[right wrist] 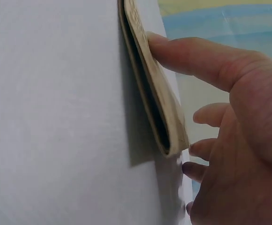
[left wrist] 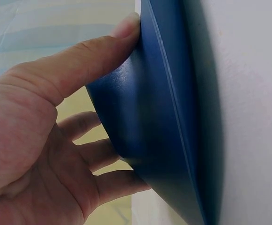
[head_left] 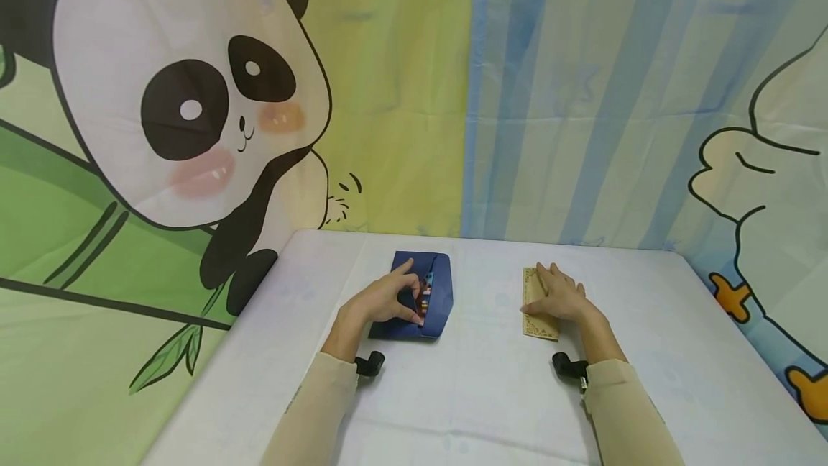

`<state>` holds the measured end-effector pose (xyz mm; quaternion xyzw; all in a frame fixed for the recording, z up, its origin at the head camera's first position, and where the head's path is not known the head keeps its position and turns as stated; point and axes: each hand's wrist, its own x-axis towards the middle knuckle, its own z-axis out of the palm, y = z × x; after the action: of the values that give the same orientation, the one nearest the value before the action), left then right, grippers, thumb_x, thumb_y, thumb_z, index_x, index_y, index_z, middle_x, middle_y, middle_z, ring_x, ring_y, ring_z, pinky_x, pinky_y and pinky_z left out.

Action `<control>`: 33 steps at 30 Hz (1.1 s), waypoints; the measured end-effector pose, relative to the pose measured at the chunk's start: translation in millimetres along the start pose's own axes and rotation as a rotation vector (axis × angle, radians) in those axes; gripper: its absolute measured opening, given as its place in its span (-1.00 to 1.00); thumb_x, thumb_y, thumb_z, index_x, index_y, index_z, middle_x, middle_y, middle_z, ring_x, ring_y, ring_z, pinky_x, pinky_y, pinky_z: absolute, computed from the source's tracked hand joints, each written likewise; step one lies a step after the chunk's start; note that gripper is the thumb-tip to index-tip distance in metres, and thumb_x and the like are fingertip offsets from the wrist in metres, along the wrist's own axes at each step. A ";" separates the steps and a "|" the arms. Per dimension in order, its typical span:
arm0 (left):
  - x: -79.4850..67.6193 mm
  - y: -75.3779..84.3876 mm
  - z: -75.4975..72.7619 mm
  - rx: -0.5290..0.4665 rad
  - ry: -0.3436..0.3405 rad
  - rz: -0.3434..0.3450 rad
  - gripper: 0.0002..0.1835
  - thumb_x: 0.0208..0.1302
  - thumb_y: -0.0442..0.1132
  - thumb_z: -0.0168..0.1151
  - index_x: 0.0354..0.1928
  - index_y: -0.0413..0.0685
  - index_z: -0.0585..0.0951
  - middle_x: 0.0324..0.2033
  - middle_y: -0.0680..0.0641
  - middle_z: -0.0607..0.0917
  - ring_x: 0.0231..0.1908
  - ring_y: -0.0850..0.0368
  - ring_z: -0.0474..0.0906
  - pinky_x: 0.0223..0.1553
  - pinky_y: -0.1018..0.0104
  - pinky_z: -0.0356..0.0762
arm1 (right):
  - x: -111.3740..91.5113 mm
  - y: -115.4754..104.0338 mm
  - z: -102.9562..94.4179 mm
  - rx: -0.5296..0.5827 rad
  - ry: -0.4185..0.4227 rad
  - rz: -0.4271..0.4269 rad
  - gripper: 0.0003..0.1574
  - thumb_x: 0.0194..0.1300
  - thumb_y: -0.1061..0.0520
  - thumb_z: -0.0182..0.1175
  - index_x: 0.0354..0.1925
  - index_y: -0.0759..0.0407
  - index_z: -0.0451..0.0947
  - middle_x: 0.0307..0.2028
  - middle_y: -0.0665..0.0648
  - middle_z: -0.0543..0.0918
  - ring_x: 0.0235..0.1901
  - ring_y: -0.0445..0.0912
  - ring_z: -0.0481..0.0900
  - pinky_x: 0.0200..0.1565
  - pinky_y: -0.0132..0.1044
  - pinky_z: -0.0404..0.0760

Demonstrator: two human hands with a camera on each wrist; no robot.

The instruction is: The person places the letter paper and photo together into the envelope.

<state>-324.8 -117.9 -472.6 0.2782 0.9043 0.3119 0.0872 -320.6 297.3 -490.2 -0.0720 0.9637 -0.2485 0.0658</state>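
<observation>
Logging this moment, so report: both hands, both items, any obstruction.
Left hand holding flat dark-blue envelope-shaped case, colourful print showing inside. Right hand touching folded tan ornately bordered rectangular card. No obstruction seen.

Dark-blue flapped paper envelope (head_left: 442, 300): smooth, with a soft satin sheen and a pale highlight in the left wrist view; the edges look crisp.
Multicoloured printed piece (head_left: 424, 298) in its opening: looks like paper; finish too small to tell.
Tan folded rectangular card (head_left: 540, 326): looks like stiff paper, matt, with ornate darker patterning.
White table covering (head_left: 472, 387): matt, cloth-like, faintly creased.
Beige sleeves (head_left: 313, 405): matt woven-looking cloth.
Black wrist mounts (head_left: 371, 364): plastic-looking.
Cartoon-printed backdrop (head_left: 401, 92): thin fabric-like sheet, lightly wrinkled, mostly matt.
</observation>
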 end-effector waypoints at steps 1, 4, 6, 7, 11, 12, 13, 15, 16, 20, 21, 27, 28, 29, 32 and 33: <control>-0.1 0.0 -0.2 0.002 -0.001 -0.001 -0.53 -0.04 -0.02 0.69 -0.27 0.18 0.51 0.66 -0.24 -0.03 0.56 -0.38 0.14 0.29 -0.16 0.44 | 0.4 0.2 0.2 -0.007 0.001 0.002 0.47 0.15 -0.30 0.50 0.62 0.36 -0.08 0.55 0.67 -0.12 0.48 0.66 -0.10 0.30 0.67 -0.23; -0.1 -0.8 -0.1 0.007 -0.005 -0.010 -0.53 -0.03 0.00 0.69 -0.27 0.20 0.50 0.67 -0.22 -0.03 0.55 -0.36 0.16 0.25 -0.11 0.47 | 1.1 0.3 0.5 -0.017 0.012 0.005 0.46 0.14 -0.31 0.51 0.62 0.34 -0.05 0.54 0.65 -0.02 0.49 0.62 -0.04 0.30 0.68 -0.21; 0.0 -1.5 0.2 0.009 -0.008 -0.018 -0.52 -0.04 0.00 0.69 -0.28 0.21 0.49 0.67 -0.20 -0.03 0.56 -0.34 0.15 0.25 -0.09 0.47 | 1.5 0.1 1.1 -0.006 0.027 0.012 0.47 0.11 -0.30 0.54 0.62 0.32 -0.03 0.52 0.66 0.02 0.48 0.60 -0.01 0.30 0.66 -0.19; 0.1 -1.9 0.4 0.009 -0.008 -0.021 -0.52 -0.03 0.00 0.69 -0.28 0.22 0.49 0.67 -0.19 -0.03 0.56 -0.34 0.14 0.26 -0.09 0.46 | 1.7 -0.2 1.5 0.004 0.036 0.016 0.47 0.10 -0.28 0.55 0.62 0.31 -0.03 0.51 0.66 0.03 0.48 0.59 0.00 0.31 0.65 -0.18; 0.0 -2.8 0.8 0.004 -0.007 -0.021 -0.52 -0.04 -0.01 0.69 -0.29 0.22 0.49 0.67 -0.19 -0.03 0.56 -0.34 0.14 0.26 -0.09 0.47 | 2.4 -1.5 3.1 0.040 0.068 0.033 0.52 0.05 -0.25 0.60 0.63 0.27 -0.05 0.47 0.67 0.03 0.45 0.58 0.02 0.32 0.60 -0.12; 0.0 -2.8 0.9 0.005 -0.007 -0.020 -0.52 -0.04 -0.01 0.69 -0.29 0.22 0.49 0.67 -0.20 -0.03 0.56 -0.35 0.14 0.25 -0.08 0.48 | 2.7 -1.9 3.6 0.046 0.074 0.040 0.52 0.04 -0.25 0.61 0.63 0.26 -0.05 0.47 0.66 0.02 0.45 0.57 0.03 0.32 0.59 -0.09; 0.0 -2.8 0.8 0.006 -0.007 -0.019 -0.53 -0.04 -0.01 0.69 -0.29 0.22 0.49 0.67 -0.19 -0.03 0.56 -0.35 0.15 0.23 -0.07 0.48 | 3.0 -2.2 4.0 0.055 0.080 0.043 0.52 0.04 -0.23 0.62 0.63 0.25 -0.06 0.47 0.66 0.02 0.44 0.59 0.05 0.31 0.58 -0.04; 0.2 -2.6 0.7 0.006 -0.007 -0.018 -0.52 -0.04 -0.01 0.69 -0.29 0.22 0.49 0.67 -0.19 -0.04 0.56 -0.35 0.15 0.22 -0.06 0.49 | 3.9 -2.2 4.9 0.097 0.088 0.049 0.49 0.08 -0.16 0.62 0.64 0.24 -0.07 0.49 0.65 -0.03 0.43 0.59 0.04 0.30 0.57 0.03; 0.3 -2.6 0.7 0.006 -0.006 -0.018 -0.52 -0.04 -0.01 0.69 -0.29 0.22 0.49 0.67 -0.18 -0.05 0.56 -0.34 0.16 0.20 -0.05 0.49 | 4.4 -2.2 5.4 0.125 0.093 0.052 0.46 0.10 -0.11 0.61 0.64 0.23 -0.08 0.49 0.64 -0.05 0.44 0.58 0.04 0.31 0.56 0.07; 0.3 -1.5 0.1 -0.005 -0.002 -0.017 -0.52 -0.04 -0.03 0.70 -0.29 0.22 0.49 0.68 -0.19 -0.06 0.56 -0.35 0.14 0.19 -0.05 0.48 | 5.7 -2.4 5.6 0.254 0.130 0.050 0.35 0.17 0.15 0.56 0.64 0.26 -0.08 0.50 0.64 -0.15 0.45 0.59 0.03 0.37 0.48 0.16; 0.2 -1.4 0.1 -0.006 -0.003 -0.016 -0.52 -0.04 -0.04 0.70 -0.28 0.22 0.49 0.68 -0.19 -0.06 0.56 -0.35 0.14 0.19 -0.05 0.48 | 5.9 -2.3 5.4 0.274 0.139 0.049 0.32 0.18 0.20 0.54 0.64 0.26 -0.08 0.51 0.64 -0.16 0.45 0.59 0.04 0.39 0.45 0.17; 1.2 -1.9 -0.1 0.001 -0.009 -0.010 -0.53 -0.02 -0.01 0.69 -0.27 0.20 0.50 0.68 -0.18 -0.08 0.56 -0.36 0.14 0.17 -0.02 0.48 | 5.6 -1.7 3.9 0.285 0.158 0.044 0.17 0.24 0.29 0.44 0.62 0.23 0.02 0.53 0.61 -0.01 0.46 0.55 0.09 0.41 0.41 0.17; 1.4 -2.2 -0.1 0.003 -0.010 -0.009 -0.53 -0.02 0.00 0.69 -0.26 0.20 0.50 0.68 -0.18 -0.08 0.56 -0.36 0.15 0.16 -0.02 0.49 | 5.1 -1.7 3.6 0.281 0.155 0.044 0.14 0.25 0.29 0.43 0.62 0.24 0.04 0.54 0.59 0.02 0.45 0.54 0.12 0.39 0.39 0.22; 1.7 -2.4 -0.1 0.004 -0.010 -0.008 -0.53 -0.02 0.00 0.69 -0.26 0.19 0.50 0.68 -0.18 -0.08 0.56 -0.36 0.15 0.16 -0.01 0.48 | 4.5 -1.7 3.4 0.276 0.154 0.043 0.11 0.26 0.28 0.42 0.61 0.25 0.07 0.54 0.57 0.06 0.43 0.52 0.18 0.36 0.36 0.29; 1.7 -3.0 0.1 0.005 -0.010 -0.006 -0.53 -0.02 0.00 0.69 -0.26 0.20 0.50 0.68 -0.19 -0.08 0.56 -0.36 0.15 0.14 0.00 0.49 | 2.7 -1.5 2.9 0.284 0.146 0.051 0.07 0.29 0.25 0.41 0.60 0.26 0.09 0.46 0.56 0.24 0.26 0.44 0.43 0.13 0.17 0.55; 1.6 -3.1 0.2 0.005 -0.009 -0.005 -0.53 -0.02 0.01 0.69 -0.27 0.21 0.50 0.68 -0.19 -0.07 0.55 -0.36 0.15 0.14 0.00 0.49 | 2.4 -1.5 2.6 0.295 0.147 0.056 0.06 0.31 0.25 0.40 0.60 0.26 0.09 0.42 0.56 0.31 0.18 0.39 0.50 0.03 0.08 0.60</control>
<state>-327.5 -118.9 -474.6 0.2775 0.9054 0.3081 0.0912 -322.3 294.4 -492.0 -0.0162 0.9207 -0.3898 0.0117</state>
